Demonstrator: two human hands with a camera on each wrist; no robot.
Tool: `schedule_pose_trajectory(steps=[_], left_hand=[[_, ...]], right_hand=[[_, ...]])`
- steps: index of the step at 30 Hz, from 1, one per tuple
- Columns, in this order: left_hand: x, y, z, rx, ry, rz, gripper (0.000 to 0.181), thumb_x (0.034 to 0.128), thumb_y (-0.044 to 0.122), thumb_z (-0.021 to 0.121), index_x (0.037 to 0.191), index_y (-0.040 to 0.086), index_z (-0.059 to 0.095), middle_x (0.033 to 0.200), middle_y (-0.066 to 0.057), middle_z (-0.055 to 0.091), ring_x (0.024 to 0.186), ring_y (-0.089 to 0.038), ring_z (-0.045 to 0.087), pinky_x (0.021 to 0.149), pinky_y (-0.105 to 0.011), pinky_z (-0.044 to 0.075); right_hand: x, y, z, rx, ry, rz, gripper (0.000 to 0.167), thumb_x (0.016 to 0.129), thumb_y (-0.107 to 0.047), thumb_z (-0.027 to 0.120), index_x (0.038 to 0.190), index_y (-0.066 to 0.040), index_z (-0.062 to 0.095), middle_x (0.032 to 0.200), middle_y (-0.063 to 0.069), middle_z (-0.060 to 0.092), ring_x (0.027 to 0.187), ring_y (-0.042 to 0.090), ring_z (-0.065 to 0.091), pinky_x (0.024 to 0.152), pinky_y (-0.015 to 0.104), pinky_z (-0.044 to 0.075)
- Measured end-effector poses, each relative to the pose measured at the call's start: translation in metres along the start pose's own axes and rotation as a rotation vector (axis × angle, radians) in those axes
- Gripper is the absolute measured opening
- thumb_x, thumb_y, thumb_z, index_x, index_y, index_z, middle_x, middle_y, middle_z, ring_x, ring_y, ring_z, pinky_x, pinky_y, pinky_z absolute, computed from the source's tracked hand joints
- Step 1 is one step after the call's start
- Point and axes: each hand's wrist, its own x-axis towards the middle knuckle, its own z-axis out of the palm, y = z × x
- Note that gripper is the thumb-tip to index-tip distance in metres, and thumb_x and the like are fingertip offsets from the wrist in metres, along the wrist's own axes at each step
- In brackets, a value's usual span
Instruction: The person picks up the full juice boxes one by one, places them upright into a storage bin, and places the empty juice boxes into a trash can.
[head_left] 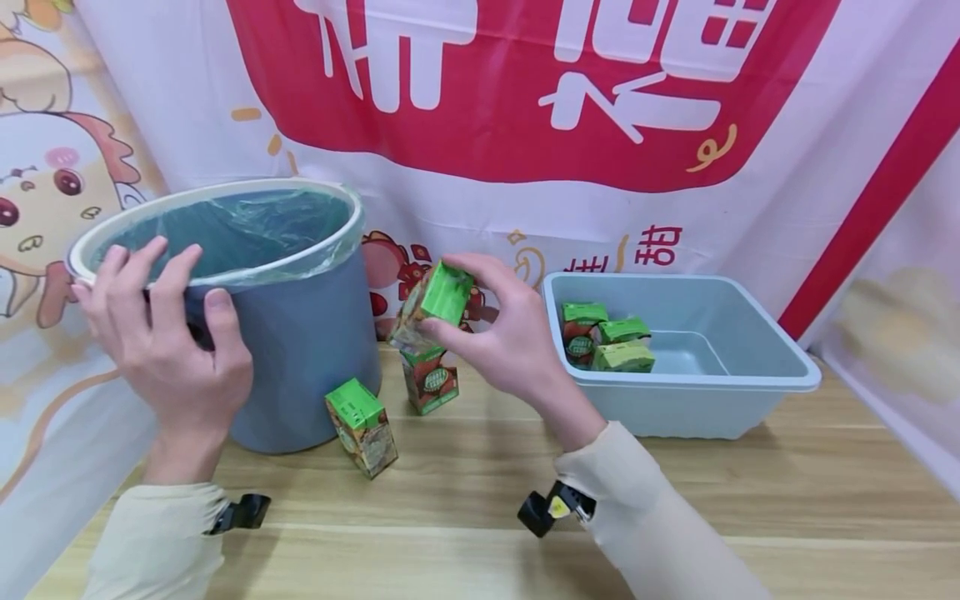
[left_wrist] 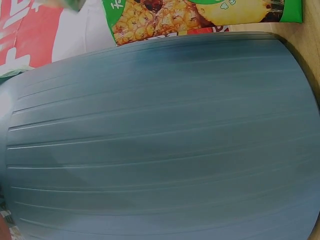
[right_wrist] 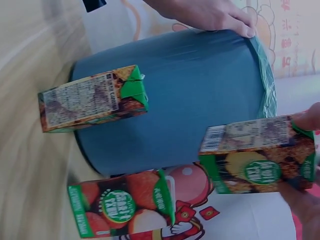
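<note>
My right hand [head_left: 506,333] pinches a juice carton [head_left: 447,293] between thumb and fingers, raised above the table; its green top faces the head camera. The right wrist view shows this carton's [right_wrist: 255,155] brown side and printed panel. Below it stands a red-and-green juice carton [head_left: 432,382]. Left of that, another carton with a green top and brown sides [head_left: 362,427] stands in front of the blue bin [head_left: 300,358]. My left hand [head_left: 168,342] rests at the bin's near-left rim, fingers spread over it and thumb apart. The left wrist view shows mostly bin wall [left_wrist: 160,135].
A thin clear liner [head_left: 330,212] folds over the bin's rim. At right, a light-blue tub [head_left: 682,400] holds several green-topped cartons [head_left: 622,357] at its left end. Behind hangs a printed red-and-white cloth [head_left: 465,150]; the table [head_left: 450,517] has a wood grain.
</note>
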Motion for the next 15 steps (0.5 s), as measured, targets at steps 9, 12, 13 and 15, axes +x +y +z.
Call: schedule_pose_trajectory(steps=[9,12,13,15], left_hand=[[0.001,0.011,-0.004,0.003,-0.019,-0.014,0.045,0.0959,0.037,0.053,0.123,0.006,0.073,0.137,-0.018,0.067,0.143,-0.034,0.051,0.134,-0.054,0.010],[0.002,0.012,-0.005,0.001,-0.021,-0.015,0.045,0.0960,0.036,0.053,0.123,0.005,0.073,0.137,-0.018,0.067,0.143,-0.034,0.051,0.135,-0.053,0.010],[0.002,0.012,-0.004,0.000,-0.020,-0.016,0.045,0.0959,0.036,0.053,0.122,0.005,0.073,0.137,-0.018,0.067,0.143,-0.034,0.051,0.135,-0.053,0.010],[0.002,0.012,-0.004,-0.003,-0.019,-0.017,0.044,0.0957,0.035,0.054,0.122,0.005,0.073,0.137,-0.018,0.067,0.143,-0.034,0.051,0.135,-0.053,0.010]], right_hand=[[0.025,-0.013,0.011,0.005,0.211,-0.190,0.065,0.088,-0.016,0.085,0.147,-0.009,0.059,0.148,0.008,0.057,0.133,0.016,0.058,0.097,0.034,0.061],[0.033,-0.017,0.014,-0.001,0.261,-0.250,0.066,0.088,-0.017,0.084,0.148,-0.008,0.058,0.150,0.009,0.056,0.136,0.015,0.056,0.100,0.031,0.060],[0.036,-0.019,0.015,0.000,0.275,-0.266,0.067,0.088,-0.018,0.084,0.148,-0.007,0.057,0.150,0.010,0.056,0.136,0.014,0.055,0.100,0.031,0.060],[0.041,-0.022,0.017,0.001,0.298,-0.299,0.068,0.088,-0.018,0.084,0.149,-0.006,0.056,0.151,0.011,0.055,0.138,0.014,0.053,0.101,0.030,0.059]])
